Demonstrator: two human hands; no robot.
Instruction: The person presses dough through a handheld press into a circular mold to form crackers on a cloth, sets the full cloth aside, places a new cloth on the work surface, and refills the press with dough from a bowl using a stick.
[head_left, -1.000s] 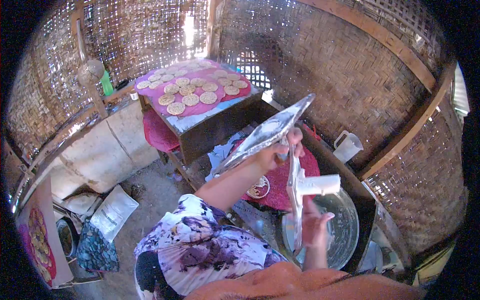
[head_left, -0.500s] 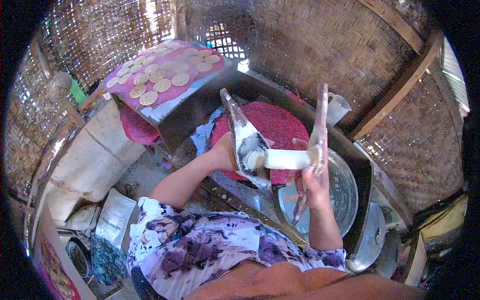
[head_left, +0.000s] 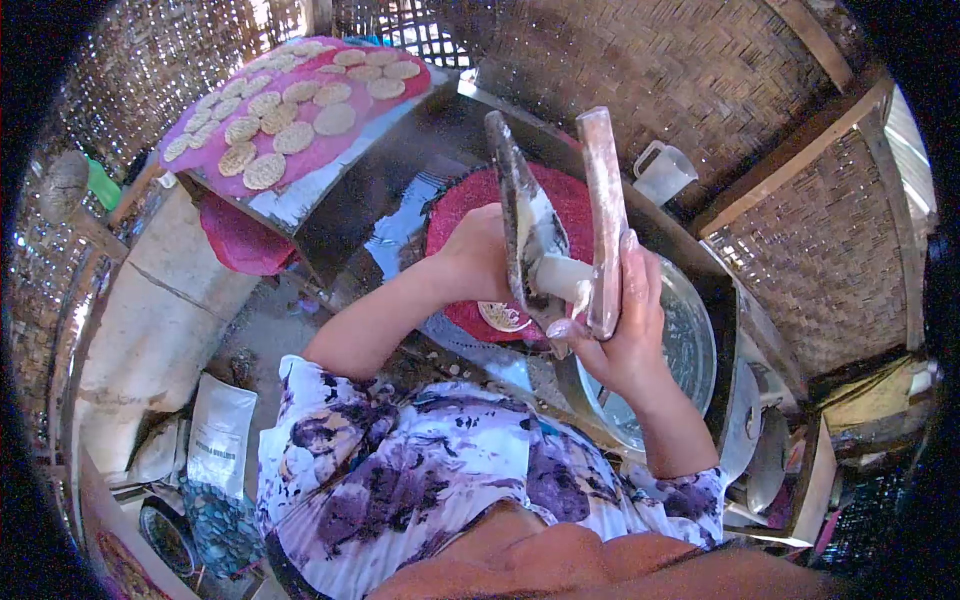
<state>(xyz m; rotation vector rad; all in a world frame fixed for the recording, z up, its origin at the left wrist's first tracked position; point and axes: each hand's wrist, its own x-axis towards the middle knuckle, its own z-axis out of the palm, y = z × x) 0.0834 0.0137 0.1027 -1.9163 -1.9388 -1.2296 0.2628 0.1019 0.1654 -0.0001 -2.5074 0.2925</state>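
My left hand (head_left: 485,250) is closed round the mould half (head_left: 528,215) of a wooden hand press, a dark, flour-smeared piece with a long handle. My right hand (head_left: 632,325) wraps the bar-shaped handle (head_left: 602,220) of the press's plunger. The white plunger (head_left: 565,277) is partly inside the mould, and the two bars stand nearly side by side. Below the press, a pale round of stringy dough (head_left: 505,317) lies on a red mat (head_left: 460,225). Part of that mat is hidden by my hands and the press.
At upper left, several pale lacy rounds (head_left: 292,138) lie on a pink cloth (head_left: 215,160) over a raised stand. A metal basin (head_left: 703,375) sits right of the mat. Behind it is a translucent plastic jug (head_left: 665,175). Woven walls (head_left: 640,70) surround the space.
The plunger has gone deeper into the mould, bringing the two bars closer together. A stringy dough round now shows below the press. The view has shifted, and my hands have moved slightly.
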